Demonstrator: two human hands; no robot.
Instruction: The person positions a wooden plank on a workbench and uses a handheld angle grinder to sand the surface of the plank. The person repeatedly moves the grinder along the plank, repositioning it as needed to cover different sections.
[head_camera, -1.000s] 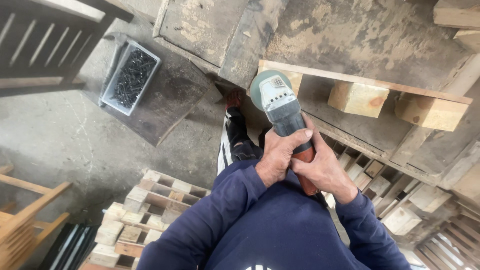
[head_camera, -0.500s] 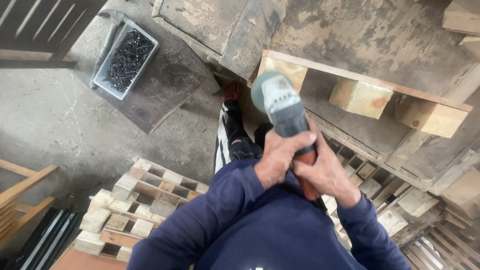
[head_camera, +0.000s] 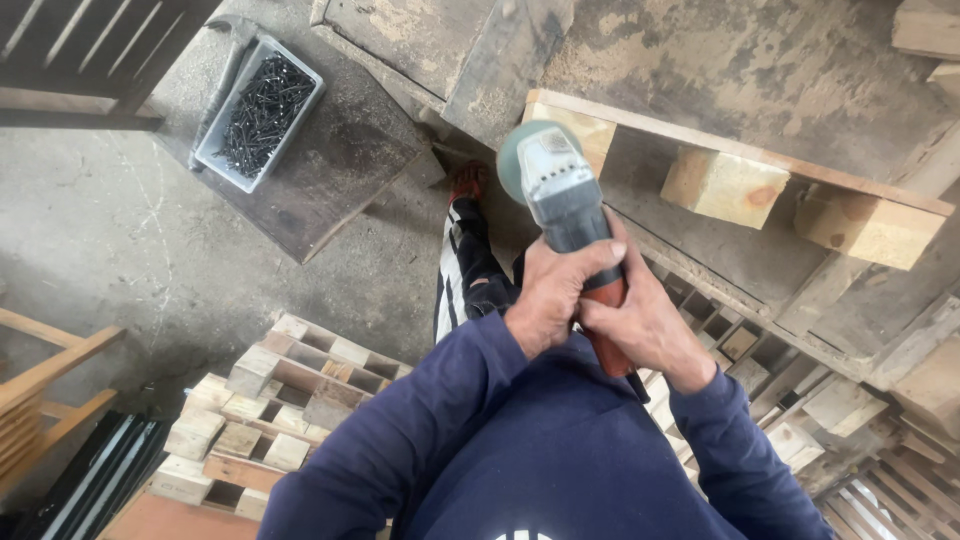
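grinder (head_camera: 572, 215) handle hidden under both hands' fingers (head_camera: 575, 285)

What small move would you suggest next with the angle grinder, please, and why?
Probably ease the angle grinder slightly forward so its disc bears on the end of the pallet's wooden block. Both hands, left hand and right hand, grip the body firmly, and the disc already sits at that block's edge.

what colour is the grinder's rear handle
Orange-red, on the angle grinder gripped by both hands, seen in the head view.

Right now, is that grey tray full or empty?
Nearly full: the grey tray holds a heap of dark screws covering most of its floor.
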